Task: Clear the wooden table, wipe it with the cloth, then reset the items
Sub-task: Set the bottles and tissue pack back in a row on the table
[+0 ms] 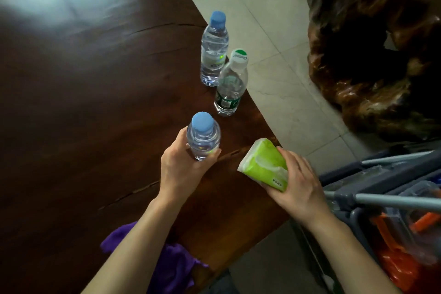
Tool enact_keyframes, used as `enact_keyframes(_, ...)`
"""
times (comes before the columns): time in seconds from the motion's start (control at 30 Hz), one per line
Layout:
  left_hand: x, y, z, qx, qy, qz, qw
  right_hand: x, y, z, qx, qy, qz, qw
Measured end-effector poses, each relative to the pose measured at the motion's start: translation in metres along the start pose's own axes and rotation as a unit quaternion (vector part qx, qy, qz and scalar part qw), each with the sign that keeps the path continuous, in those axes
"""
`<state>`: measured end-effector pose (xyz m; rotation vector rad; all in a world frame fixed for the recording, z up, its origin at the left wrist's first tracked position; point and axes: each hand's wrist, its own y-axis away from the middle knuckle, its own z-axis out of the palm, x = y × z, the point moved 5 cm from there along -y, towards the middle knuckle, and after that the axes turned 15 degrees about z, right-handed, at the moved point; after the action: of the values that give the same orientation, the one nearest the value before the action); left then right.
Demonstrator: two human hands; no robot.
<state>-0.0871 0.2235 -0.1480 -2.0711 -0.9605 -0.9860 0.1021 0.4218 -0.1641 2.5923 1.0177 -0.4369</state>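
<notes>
My left hand [181,169] grips a clear water bottle with a blue cap [202,137], held upright over the dark wooden table [95,102]. My right hand [298,186] holds a green tissue pack [265,162] just above the table's right edge. Two more bottles stand farther along that edge: a blue-capped bottle [214,48] and a bottle with a white-and-green cap [231,83]. A purple cloth [174,267] lies crumpled at the table's near edge, partly hidden under my left forearm.
A grey cart [381,188] with metal bars and orange items [405,241] stands at the right, beside the table. A large dark carved wood stump [372,55] sits on the pale tiled floor [274,38] at the upper right.
</notes>
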Motion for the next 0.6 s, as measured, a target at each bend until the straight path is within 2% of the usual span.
enact_keyframes(0.17,-0.019,0.011,-0.065,0.063,-0.033,-0.009,0.997,-0.054,-0.02,0.003,-0.042,-0.006,-0.115,0.992)
enact_keyframes(0.37,-0.05,0.013,-0.126,0.149,-0.072,-0.059,0.985,-0.142,-0.049,0.019,-0.071,0.016,-0.234,0.97)
enact_keyframes(0.6,-0.075,-0.003,-0.155,0.184,-0.091,-0.08,0.975,-0.226,-0.095,0.053,-0.121,0.068,-0.332,0.933)
